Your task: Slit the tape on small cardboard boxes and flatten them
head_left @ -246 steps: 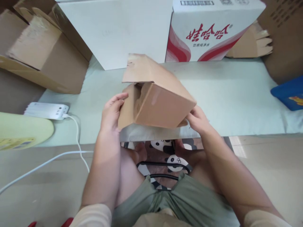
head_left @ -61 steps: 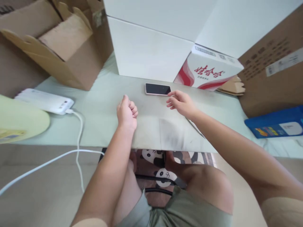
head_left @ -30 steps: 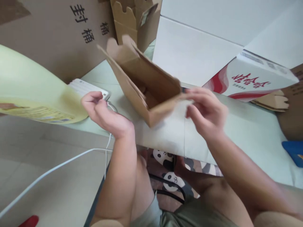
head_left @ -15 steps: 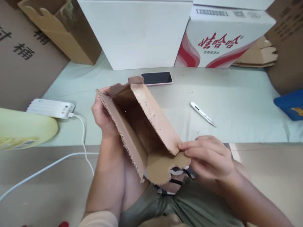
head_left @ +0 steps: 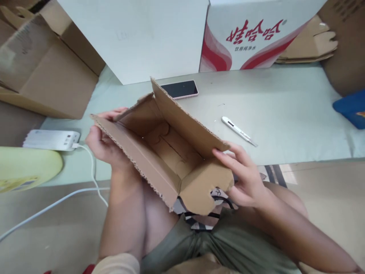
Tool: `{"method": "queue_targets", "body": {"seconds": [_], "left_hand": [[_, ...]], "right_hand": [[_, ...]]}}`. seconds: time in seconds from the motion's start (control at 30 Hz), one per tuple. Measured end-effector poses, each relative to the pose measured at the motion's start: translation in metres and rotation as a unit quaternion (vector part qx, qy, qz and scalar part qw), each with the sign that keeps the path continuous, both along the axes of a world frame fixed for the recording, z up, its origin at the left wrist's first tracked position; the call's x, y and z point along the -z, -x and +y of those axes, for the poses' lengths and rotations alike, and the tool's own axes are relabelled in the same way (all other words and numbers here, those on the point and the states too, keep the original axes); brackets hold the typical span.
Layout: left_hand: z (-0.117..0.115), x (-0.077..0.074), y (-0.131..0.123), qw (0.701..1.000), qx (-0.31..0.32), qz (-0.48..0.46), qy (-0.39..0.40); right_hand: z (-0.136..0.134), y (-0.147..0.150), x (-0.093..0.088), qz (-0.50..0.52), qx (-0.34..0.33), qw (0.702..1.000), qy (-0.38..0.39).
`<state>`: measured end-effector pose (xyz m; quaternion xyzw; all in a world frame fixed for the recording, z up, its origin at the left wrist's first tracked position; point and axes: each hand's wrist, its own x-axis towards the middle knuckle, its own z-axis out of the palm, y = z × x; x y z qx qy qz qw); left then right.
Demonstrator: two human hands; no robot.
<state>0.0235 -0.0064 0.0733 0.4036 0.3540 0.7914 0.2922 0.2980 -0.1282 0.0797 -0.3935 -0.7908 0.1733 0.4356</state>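
Between my hands, over my lap and the table's front edge, is a brown cardboard box (head_left: 176, 152), its flaps spread so that I see down to the bottom. My left hand (head_left: 105, 140) grips its far left end, thumb on the outside of the left flap and some fingers hidden behind. At the near right corner, my right hand (head_left: 242, 175) holds the box, fingers on the right flap's end and thumb by the notched end flap. A white utility knife (head_left: 239, 131) lies on the table to the right of the box.
Behind the box lies a phone (head_left: 182, 89). White cartons (head_left: 142, 38) line the table's back. Another cardboard box (head_left: 57, 72) stands at left, beside a white power bank (head_left: 53, 140) with a cable and a yellow-green object (head_left: 31, 165). Flattened cardboard (head_left: 308, 45) and a blue object (head_left: 350, 110) are at right.
The right flap has swung outward, opening the box wider and showing its bottom. My right hand has moved up and slightly left with the flap. The view has shifted.
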Motion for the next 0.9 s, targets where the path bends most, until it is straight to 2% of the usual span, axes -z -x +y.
{"method": "queue_targets", "body": {"seconds": [0.07,0.13,0.37,0.5,0.57,0.67,0.8,0.9], "left_hand": [[0.000,0.002,-0.003,0.998,0.011,0.041,-0.054],[0.000,0.005,-0.002,0.996,0.009,0.063,-0.064],[-0.002,0.012,-0.001,0.994,0.043,0.074,-0.072],[-0.005,0.009,-0.002,0.992,0.088,0.071,-0.057],[-0.006,0.007,-0.003,0.992,0.094,0.081,-0.036],[-0.006,0.007,-0.005,0.991,0.092,0.098,-0.005],[-0.003,0.016,-0.004,0.991,0.085,0.101,-0.003],[-0.001,0.023,0.000,0.987,0.060,0.149,-0.010]], "right_hand": [[0.002,-0.002,0.004,0.015,0.007,1.000,0.006],[0.004,-0.003,0.006,0.035,0.021,0.999,0.011],[0.007,0.002,0.005,0.050,0.135,0.989,-0.018],[0.009,0.012,0.013,0.069,0.161,0.984,-0.023],[0.010,0.016,0.019,0.107,0.140,0.984,-0.028],[0.011,0.017,0.020,0.141,0.074,0.987,-0.006],[0.011,0.013,0.013,0.079,0.031,0.996,0.008],[0.013,0.009,0.011,0.059,-0.003,0.998,0.000]]}}
